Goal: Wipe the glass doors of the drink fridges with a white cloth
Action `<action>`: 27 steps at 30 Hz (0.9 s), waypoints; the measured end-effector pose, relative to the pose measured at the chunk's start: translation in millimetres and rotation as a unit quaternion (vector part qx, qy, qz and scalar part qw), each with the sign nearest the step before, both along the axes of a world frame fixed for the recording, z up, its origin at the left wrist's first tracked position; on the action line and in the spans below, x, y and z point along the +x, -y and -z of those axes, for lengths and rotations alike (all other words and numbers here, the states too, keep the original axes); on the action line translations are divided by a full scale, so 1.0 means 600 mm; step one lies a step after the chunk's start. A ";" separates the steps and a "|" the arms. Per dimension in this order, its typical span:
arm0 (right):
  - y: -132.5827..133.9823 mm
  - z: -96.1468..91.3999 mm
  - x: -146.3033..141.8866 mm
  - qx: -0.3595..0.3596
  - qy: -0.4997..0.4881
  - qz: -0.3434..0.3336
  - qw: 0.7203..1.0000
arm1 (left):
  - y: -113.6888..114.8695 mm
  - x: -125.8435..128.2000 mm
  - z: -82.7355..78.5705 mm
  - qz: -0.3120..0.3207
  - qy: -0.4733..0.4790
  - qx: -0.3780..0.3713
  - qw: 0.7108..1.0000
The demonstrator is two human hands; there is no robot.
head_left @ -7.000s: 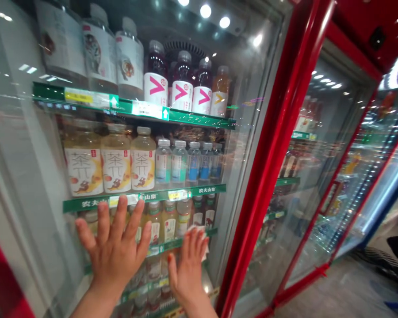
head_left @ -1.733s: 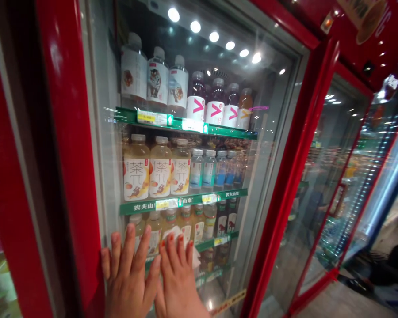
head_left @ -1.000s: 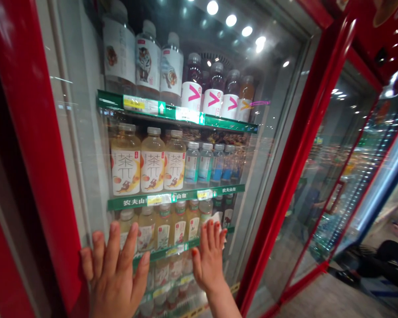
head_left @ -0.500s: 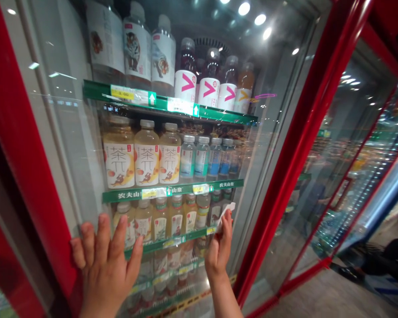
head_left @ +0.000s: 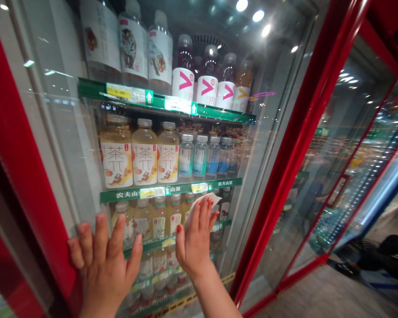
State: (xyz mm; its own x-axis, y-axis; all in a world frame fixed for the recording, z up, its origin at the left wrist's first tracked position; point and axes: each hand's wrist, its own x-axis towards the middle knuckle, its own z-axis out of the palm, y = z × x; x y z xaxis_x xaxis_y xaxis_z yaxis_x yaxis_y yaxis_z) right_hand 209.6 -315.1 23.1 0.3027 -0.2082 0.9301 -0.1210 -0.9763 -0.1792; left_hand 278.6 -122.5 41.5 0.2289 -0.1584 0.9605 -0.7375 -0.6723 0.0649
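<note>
My left hand (head_left: 104, 269) is open, its fingers spread against the glass door (head_left: 263, 145) by the red frame (head_left: 36, 194) on the left. To its right, my right hand (head_left: 197, 247) keeps a white tissue (head_left: 214, 198) between its fingers and the glass, with the fingers stretched out nearly flat. Most of the tissue is hidden under the hand. Small bottles (head_left: 159, 223) stand behind the glass between the two hands. My right hand covers part of that bottle row.
Green-edged shelves (head_left: 116, 195) inside hold tea bottles (head_left: 145, 157), blue-labelled bottles (head_left: 213, 159) and larger tiger-label bottles (head_left: 130, 44). A red door post (head_left: 303, 110) borders the glass on the right. Beyond it are another glass door and a person's dark-clothed leg (head_left: 384, 256).
My right hand has moved left across the glass with the tissue and turned from edge-on to flatter. The left hand stays in place. The view has shifted slightly.
</note>
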 end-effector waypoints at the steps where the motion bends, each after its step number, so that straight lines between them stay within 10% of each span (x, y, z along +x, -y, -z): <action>1: -0.005 0.007 0.001 -0.022 -0.014 0.004 1.000 | 0.000 0.000 -0.001 0.000 0.001 0.001 1.000; 4: 0.040 0.032 -0.013 -0.027 -0.003 0.046 0.999 | 0.001 -0.001 -0.004 0.001 0.005 -0.001 1.000; 9: 0.176 0.020 -0.040 0.170 0.101 0.120 0.973 | 0.003 -0.002 -0.007 0.001 0.004 0.001 1.000; 12: 0.152 -0.003 -0.024 0.160 0.100 0.118 0.975 | 0.003 -0.001 -0.003 0.002 -0.007 -0.006 1.000; 18: 0.050 0.035 -0.013 -0.096 -0.048 0.036 0.993 | 0.001 -0.002 -0.001 0.009 -0.009 -0.003 1.000; 24: 0.164 0.011 -0.048 0.180 0.073 0.115 0.974 | 0.001 -0.004 -0.002 -0.003 -0.009 0.011 1.000; 27: 0.101 -0.013 -0.027 0.119 0.049 0.082 0.988 | 0.001 -0.002 0.000 -0.005 -0.013 0.013 1.000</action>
